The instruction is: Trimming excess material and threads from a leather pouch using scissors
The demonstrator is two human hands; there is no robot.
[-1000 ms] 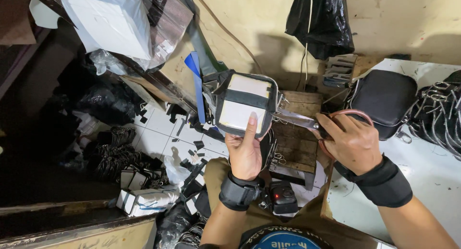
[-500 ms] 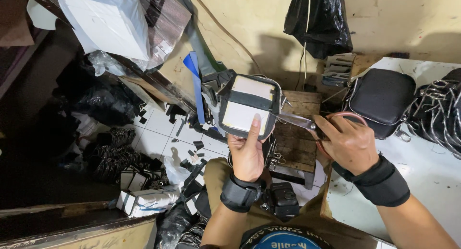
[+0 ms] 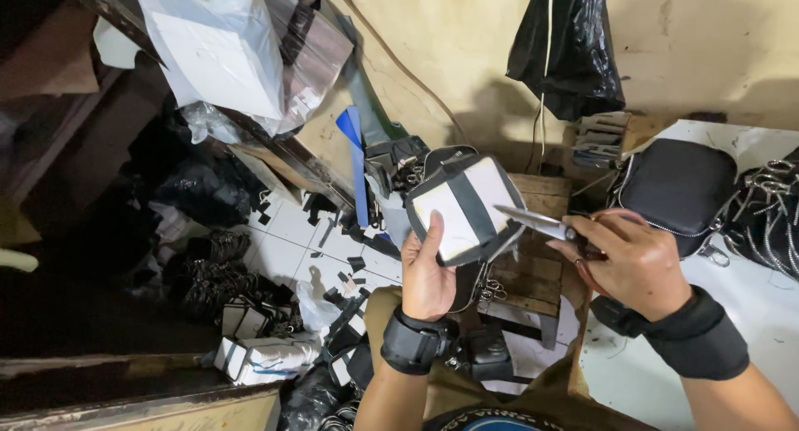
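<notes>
My left hand [image 3: 427,273] holds up a small bag panel [image 3: 466,206], white with a dark band across it and a dark zipped edge, thumb pressed on its face. My right hand [image 3: 628,260] grips a pair of scissors [image 3: 537,224], the metal blades pointing left and touching the panel's right edge. Both wrists wear black wrist straps. The panel is held above a small wooden stool [image 3: 533,265].
A finished black bag [image 3: 674,185] lies on the white table [image 3: 749,314] at right beside metal chains [image 3: 770,206]. A black plastic bag [image 3: 566,48] hangs on the wall. Dark offcuts litter the tiled floor [image 3: 300,240]. White boxes [image 3: 258,356] and black clutter sit at left.
The panel has turned clockwise in my left hand and dropped slightly. The scissors' blades have come to its right edge.
</notes>
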